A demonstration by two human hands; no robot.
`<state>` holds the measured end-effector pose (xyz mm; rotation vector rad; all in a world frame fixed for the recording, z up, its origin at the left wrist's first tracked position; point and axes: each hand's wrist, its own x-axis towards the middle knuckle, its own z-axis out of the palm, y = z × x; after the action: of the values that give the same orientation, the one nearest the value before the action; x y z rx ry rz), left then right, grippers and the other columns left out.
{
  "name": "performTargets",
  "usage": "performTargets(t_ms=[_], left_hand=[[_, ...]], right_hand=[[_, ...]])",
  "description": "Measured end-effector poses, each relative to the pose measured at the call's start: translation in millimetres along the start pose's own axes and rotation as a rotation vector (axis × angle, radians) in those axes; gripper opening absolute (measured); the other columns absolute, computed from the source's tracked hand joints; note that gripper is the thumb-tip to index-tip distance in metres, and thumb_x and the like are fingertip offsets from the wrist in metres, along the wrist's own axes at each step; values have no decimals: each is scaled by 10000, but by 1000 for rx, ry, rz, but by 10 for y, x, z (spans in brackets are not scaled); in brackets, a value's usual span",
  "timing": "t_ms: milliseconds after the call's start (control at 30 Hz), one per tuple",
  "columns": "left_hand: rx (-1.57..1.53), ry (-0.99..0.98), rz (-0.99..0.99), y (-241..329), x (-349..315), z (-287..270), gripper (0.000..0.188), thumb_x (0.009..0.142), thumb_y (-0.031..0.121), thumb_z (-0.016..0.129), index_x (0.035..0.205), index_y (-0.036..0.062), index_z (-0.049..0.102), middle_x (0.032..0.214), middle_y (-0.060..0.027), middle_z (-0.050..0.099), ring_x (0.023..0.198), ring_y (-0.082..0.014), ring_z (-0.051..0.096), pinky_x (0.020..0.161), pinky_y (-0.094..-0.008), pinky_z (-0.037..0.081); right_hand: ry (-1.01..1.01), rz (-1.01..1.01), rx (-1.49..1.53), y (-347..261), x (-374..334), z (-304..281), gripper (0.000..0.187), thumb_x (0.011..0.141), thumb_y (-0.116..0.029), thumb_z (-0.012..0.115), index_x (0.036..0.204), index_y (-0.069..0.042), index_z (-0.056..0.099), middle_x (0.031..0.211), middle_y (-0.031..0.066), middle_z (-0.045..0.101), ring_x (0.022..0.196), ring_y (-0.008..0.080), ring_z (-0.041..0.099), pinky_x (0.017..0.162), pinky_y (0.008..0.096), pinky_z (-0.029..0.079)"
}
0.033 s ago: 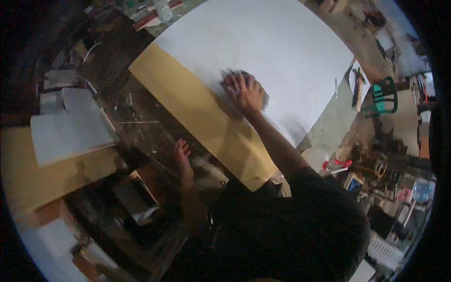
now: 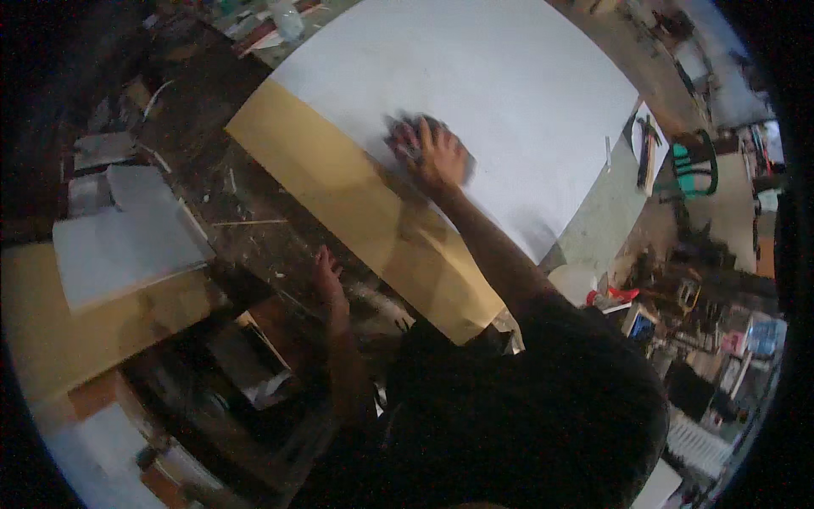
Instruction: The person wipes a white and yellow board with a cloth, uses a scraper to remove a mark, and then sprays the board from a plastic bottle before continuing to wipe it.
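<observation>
The sheet (image 2: 483, 68) is seen as broad, white and matte, tinged faintly blue, with a soft shadow cast near its lower corner. Its edges are bowed by the lens. Its lower-left side is bordered by a yellow band (image 2: 318, 165), smooth and plain, darkened by shadow midway along; whether the band is part of the sheet or is laid under it cannot be told. On the sheet, close to the band, a rag (image 2: 404, 142) is covered by the right hand (image 2: 443, 159). The rag is dark with a reddish tint and is blurred at its rim, so its folds cannot be made out. The right fingers are spread over the rag; whether it is clamped by them cannot be told. The left hand (image 2: 327, 270) is held off the sheet, to the lower left beyond the band, with its fingers loosely parted. To the right of the sheet a grey-green tabletop (image 2: 598, 216) is exposed, and a green chair (image 2: 697, 174) is placed farther out. Below the sheet's lower corner a red object (image 2: 614, 297) is seen. Well to the left of the sheet, pale panels (image 2: 131, 242) are piled.
</observation>
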<state>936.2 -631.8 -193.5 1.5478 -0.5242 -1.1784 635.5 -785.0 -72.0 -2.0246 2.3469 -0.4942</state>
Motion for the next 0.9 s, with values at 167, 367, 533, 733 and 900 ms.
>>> performTargets(t_ms=[167, 367, 533, 733, 900], left_hand=[[190, -14, 143, 532, 574, 908, 637, 1001, 465, 519, 1477, 61, 393, 1481, -159, 408, 1380, -298, 368, 1148, -422, 267], [307, -92, 55, 561, 1280, 673, 730, 1006, 435, 496, 1577, 113, 174, 1522, -200, 352, 1337, -313, 432, 1131, -446, 343], [242, -20, 128, 233, 1477, 412, 738, 1006, 461, 474, 1571, 91, 175, 1540, -202, 322, 1343, -316, 429, 1130, -463, 343], [127, -135, -46, 163, 1527, 409, 733, 1010, 506, 437, 1543, 46, 234, 1567, -198, 282, 1371, -316, 403, 1146, -478, 314], [-2, -430, -122, -90, 1715, -261, 742, 1005, 557, 422, 1508, 23, 311, 1549, -190, 326, 1394, -298, 384, 1161, -485, 272]], right_hand=[[-16, -154, 114, -438, 1082, 454, 584, 914, -423, 553, 1418, -139, 474, 1386, 135, 501, 1298, 342, 434, 1077, 602, 314], [22, -298, 138, -191, 185, 510, 428, 859, -344, 613, 1278, -255, 604, 1387, 64, 525, 1220, 325, 512, 977, 567, 393], [287, 115, 183, 873, -869, 37, 554, 816, -406, 651, 1350, -268, 601, 1366, 140, 574, 1222, 406, 527, 935, 608, 377], [203, 1001, -329, 1393, -878, -230, 708, 821, -535, 643, 1483, -384, 441, 1488, 259, 381, 1289, 501, 423, 962, 690, 379], [272, 681, -153, -185, 585, 430, 846, 765, -448, 693, 1521, -242, 375, 1400, 240, 475, 1301, 434, 434, 1036, 564, 379]])
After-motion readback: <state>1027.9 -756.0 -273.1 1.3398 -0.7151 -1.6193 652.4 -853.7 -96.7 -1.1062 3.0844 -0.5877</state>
